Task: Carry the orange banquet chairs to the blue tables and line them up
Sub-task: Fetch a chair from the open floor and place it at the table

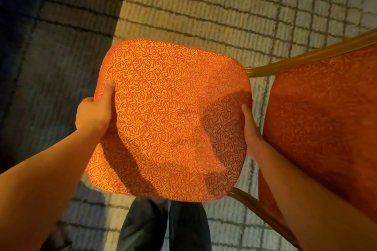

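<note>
An orange banquet chair (169, 120) with a swirl-patterned seat fills the middle of the view, seen from above. Its padded backrest (322, 120) and gold metal frame (306, 55) lie to the right. My left hand (95, 112) grips the seat's left edge, thumb on top and fingers curled underneath. On the seat's right edge, between seat and backrest, my right hand (252, 134) holds on; its fingers are hidden below. The chair legs are out of sight.
Pale carpet (204, 2) with a dark grid pattern lies below. A dark blue surface (14, 16) runs along the top left, perhaps a table cloth. My own dark trousers (163, 228) show under the seat.
</note>
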The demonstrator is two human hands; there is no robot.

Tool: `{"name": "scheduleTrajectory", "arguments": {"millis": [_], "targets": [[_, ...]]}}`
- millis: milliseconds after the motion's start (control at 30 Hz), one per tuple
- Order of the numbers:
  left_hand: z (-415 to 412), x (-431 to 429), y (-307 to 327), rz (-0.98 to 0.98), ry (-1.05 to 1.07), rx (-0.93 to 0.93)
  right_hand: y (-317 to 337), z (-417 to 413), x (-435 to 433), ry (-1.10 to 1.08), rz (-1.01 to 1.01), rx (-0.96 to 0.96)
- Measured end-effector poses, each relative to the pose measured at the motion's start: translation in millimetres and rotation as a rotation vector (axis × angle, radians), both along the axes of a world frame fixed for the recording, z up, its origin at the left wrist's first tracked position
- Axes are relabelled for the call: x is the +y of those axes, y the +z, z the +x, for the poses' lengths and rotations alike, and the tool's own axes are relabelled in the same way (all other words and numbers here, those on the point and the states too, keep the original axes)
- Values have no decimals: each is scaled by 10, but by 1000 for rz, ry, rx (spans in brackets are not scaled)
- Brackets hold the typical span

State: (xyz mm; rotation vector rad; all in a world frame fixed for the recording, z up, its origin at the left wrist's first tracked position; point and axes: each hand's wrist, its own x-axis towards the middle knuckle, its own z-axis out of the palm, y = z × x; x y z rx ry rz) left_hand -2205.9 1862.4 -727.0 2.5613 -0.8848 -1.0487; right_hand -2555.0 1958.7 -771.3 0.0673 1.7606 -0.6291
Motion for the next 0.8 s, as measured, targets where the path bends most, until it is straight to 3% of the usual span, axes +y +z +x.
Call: {"name": "scheduleTrajectory", "arguments": {"millis": [267, 533, 800], "targets": [[-279, -162, -649, 7, -48, -35, -529, -156, 83, -83, -19, 9], [-314, -216, -852, 33, -106, -100, -679, -176, 138, -89, 9, 36], [-520, -187, -806, -226, -250, -336, -577, -156, 137, -105, 59, 96]]}}
